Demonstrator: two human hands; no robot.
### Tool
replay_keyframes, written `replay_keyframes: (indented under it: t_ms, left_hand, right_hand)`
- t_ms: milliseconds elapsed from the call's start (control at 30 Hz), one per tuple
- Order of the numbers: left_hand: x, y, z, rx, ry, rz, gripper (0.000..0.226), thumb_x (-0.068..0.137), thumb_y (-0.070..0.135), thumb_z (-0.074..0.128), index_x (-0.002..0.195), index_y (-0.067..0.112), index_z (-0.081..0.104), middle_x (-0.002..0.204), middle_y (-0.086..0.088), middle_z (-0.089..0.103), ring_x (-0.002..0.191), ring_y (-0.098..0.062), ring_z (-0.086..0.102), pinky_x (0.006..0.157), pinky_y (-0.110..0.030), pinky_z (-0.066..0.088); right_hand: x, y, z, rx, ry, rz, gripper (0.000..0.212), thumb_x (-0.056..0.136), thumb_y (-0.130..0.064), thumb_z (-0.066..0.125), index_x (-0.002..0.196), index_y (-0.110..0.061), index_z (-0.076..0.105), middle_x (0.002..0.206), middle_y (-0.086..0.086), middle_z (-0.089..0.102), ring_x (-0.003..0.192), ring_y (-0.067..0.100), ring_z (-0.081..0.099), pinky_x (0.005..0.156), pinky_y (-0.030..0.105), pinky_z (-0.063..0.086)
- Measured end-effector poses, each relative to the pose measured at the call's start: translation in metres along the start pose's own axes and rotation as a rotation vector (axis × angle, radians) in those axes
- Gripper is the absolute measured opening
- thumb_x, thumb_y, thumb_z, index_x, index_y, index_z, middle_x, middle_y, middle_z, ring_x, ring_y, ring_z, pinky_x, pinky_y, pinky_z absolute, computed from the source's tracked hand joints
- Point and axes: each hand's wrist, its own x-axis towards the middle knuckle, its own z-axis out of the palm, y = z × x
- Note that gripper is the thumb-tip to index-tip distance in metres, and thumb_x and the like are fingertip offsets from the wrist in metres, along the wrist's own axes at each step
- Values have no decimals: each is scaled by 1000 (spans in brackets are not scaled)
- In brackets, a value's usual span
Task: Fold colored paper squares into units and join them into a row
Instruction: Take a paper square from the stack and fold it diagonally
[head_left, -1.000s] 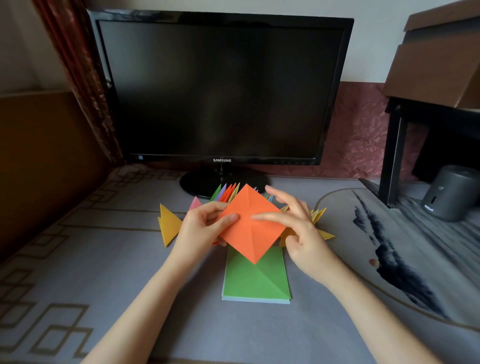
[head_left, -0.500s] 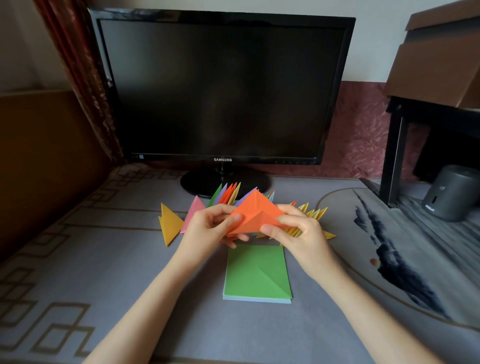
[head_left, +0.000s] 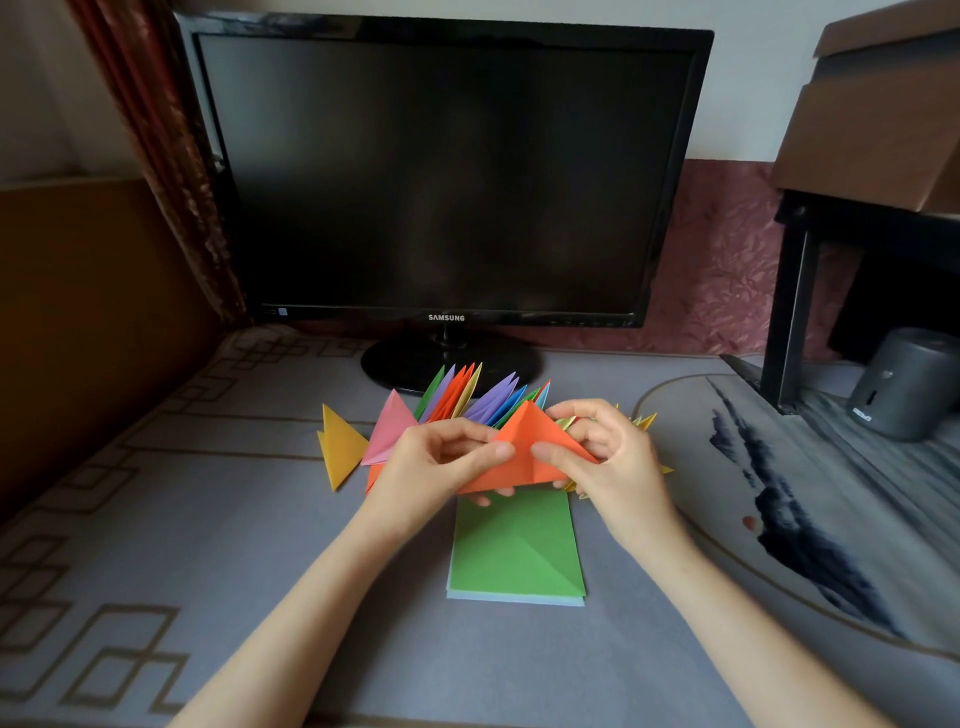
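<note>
Behind the fingers a big black monitor (head_left: 447, 171) fills the back of the room, screen dark. Under them a grey patterned surface (head_left: 208, 519) carries all the paper. A row of folded units (head_left: 483, 400), many colours, stands just beyond the fingers, in front of the monitor foot; its right part is hidden by the hands. A stack of green squares (head_left: 514, 551) lies flat just on the near side of the fingers. A yellow unit (head_left: 340, 447) and a pink unit (head_left: 389, 431) lie to the left of them. The orange paper (head_left: 524, 452), the piece now in work, is held in the air btw. both hands, above the far edge of the stack. It is folded to a low triangle w/ the peak up.

Risks, as I judge: the paper has no support below, so a corner can slip and the crease goes off-line; such a unit prob. will not slot well in the row. A too hard pinch can make a false crease. Also the right hand (head_left: 613, 462) is very near the standing units, so a wide move may knock them over.

Fingers: both hands are closed on the orange paper. The left hand (head_left: 431, 467) pinches it, thumb in front and the other fingers (head_left: 480, 500) curled behind. The right hand does the same, w/ its other fingers curled over the right slope. The two thumb tips are near each other beside the middle crease, but apart.
</note>
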Motion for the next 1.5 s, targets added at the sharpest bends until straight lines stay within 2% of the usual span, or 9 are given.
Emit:
replay_keyframes:
  t_ms: [133, 200, 367, 567, 733, 933, 1067, 1333, 1500]
  left_hand:
    - [0, -2, -1, 32, 11, -1, 17, 83, 26, 63, 90, 11, 68, 76, -9, 74, 71, -23, 72, 63, -32, 57]
    - [-1, 0, -1, 35, 7, 8, 21, 86, 30, 60, 90, 11, 69, 78, -8, 74, 73, -23, 72, 62, -32, 56]
    - [-1, -1, 1, 50, -8, -24, 29, 68, 30, 80, 91, 16, 69, 80, -5, 75, 77, -20, 73, 61, -26, 55]
    - [3, -7, 2, 109, -12, 13, 21, 74, 5, 77, 92, 8, 67, 79, -7, 75, 72, -16, 71, 61, -22, 56]
    - [4, -9, 0, 118, -16, 65, 18, 75, 3, 75, 90, 8, 67, 80, -7, 74, 72, -17, 71, 64, -23, 56]
    - [4, -9, 0, 119, -24, 70, 19, 74, 2, 76, 91, 8, 67, 84, -8, 75, 75, -21, 72, 72, -27, 58]
    - [3, -5, 1, 172, -25, 37, 23, 68, 6, 81, 84, 15, 66, 76, -1, 74, 67, -11, 70, 64, -17, 53]
    - [5, -4, -2, 128, 49, -36, 23, 66, 6, 81, 82, 6, 65, 65, -5, 73, 58, -10, 68, 57, -16, 51]
    - [7, -2, -9, 56, 105, -50, 28, 61, 8, 79, 84, 0, 65, 65, -6, 73, 59, -13, 70, 59, -20, 56]
  right_hand:
    - [0, -2, 0, -11, 2, 9, 17, 76, -2, 74, 78, -14, 62, 59, -10, 66, 49, 3, 58, 44, 10, 38]
    - [0, -2, 0, -25, 4, 9, 16, 75, -3, 74, 75, -13, 61, 58, -9, 65, 48, 3, 58, 44, 11, 38]
    - [-1, -3, 1, -32, 4, 22, 15, 75, -5, 75, 75, -11, 61, 57, -7, 66, 47, 4, 58, 43, 11, 38]
    - [0, -1, 2, -11, -10, 38, 16, 75, -3, 75, 76, -10, 60, 56, -6, 64, 47, 3, 59, 41, 11, 38]
    - [3, 4, -2, -47, -91, 122, 14, 74, -12, 77, 79, -12, 64, 63, -1, 69, 52, 16, 63, 41, 20, 37]
    - [3, 3, -5, -83, -217, 157, 6, 76, -10, 74, 78, -7, 70, 71, 7, 73, 56, 20, 66, 41, 20, 37]
    - [2, 4, -3, -67, -206, 134, 7, 76, -9, 75, 76, -12, 69, 66, 3, 71, 55, 18, 65, 42, 19, 37]
    - [3, 5, -1, -86, -185, 98, 8, 75, -9, 75, 78, -8, 68, 60, -2, 69, 55, 15, 65, 44, 19, 38]
    - [5, 5, -3, -85, -144, 102, 8, 77, -9, 73, 74, -10, 66, 66, 1, 72, 54, 13, 65, 45, 18, 40]
